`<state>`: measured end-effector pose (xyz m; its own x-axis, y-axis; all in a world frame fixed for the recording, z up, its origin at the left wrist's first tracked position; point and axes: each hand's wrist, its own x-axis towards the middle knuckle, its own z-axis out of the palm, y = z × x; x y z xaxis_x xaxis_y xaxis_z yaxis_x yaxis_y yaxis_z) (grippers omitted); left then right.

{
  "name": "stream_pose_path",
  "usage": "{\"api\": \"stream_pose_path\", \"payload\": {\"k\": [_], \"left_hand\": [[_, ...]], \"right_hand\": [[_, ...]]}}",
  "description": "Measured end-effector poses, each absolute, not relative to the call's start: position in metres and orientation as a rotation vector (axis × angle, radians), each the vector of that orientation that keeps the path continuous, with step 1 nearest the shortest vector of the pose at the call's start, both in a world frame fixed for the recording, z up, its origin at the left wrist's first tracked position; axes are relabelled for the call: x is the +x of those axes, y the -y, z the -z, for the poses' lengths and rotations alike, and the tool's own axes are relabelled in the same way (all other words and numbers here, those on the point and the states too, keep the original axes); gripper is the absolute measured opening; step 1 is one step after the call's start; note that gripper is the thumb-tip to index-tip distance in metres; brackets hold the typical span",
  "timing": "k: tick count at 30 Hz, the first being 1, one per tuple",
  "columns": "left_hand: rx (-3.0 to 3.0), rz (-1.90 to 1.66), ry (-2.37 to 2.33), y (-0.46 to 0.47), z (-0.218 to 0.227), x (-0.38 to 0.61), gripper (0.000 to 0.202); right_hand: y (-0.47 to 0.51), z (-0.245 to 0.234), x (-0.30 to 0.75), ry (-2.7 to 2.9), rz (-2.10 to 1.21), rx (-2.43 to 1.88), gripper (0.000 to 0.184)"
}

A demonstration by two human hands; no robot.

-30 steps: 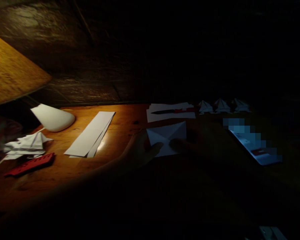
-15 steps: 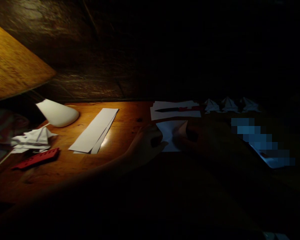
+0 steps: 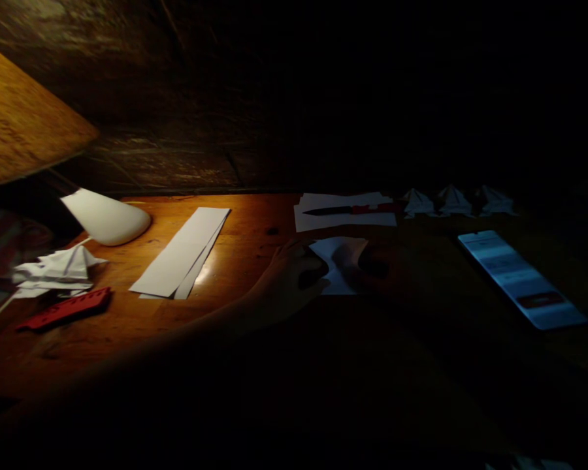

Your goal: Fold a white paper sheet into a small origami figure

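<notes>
One bowed white paper [image 3: 339, 282], just nearer than the knife [image 3: 351, 210], is grasped by fingers [image 3: 318, 286] of the left hand [image 3: 294, 277] and right hand [image 3: 385, 273], and uneven squeezing in dim light could crease it crookedly.

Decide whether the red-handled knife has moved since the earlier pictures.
No: judged against the white paper stack, the red-handled knife lies in the same place, shifted neither way.

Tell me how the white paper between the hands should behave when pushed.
The white paper is probably floppy: its sides bow inward between the left hand and the right hand. It looks like a thin sheet, so it is likely light and easily creased.
</notes>
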<state>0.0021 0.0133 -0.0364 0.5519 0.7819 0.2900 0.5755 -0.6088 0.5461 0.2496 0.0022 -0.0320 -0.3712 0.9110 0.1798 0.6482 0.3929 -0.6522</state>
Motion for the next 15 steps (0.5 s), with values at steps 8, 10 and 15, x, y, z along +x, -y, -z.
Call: {"api": "stream_pose_path", "payload": {"k": [8,10,15], "left_hand": [[2.447,-0.717,-1.047,-0.012,0.035,0.001,0.008],[2.472,-0.705,-1.038,-0.013,0.034,0.000,0.012],[2.553,-0.622,-0.889,-0.018,0.029,-0.006,0.016]], "right_hand": [[-0.003,0.035,0.255,2.092,-0.818,-1.299,0.017],[-0.004,0.035,0.256,2.102,-0.866,-1.288,0.022],[-0.007,0.031,0.262,2.273,-0.822,-1.177,0.021]]}}
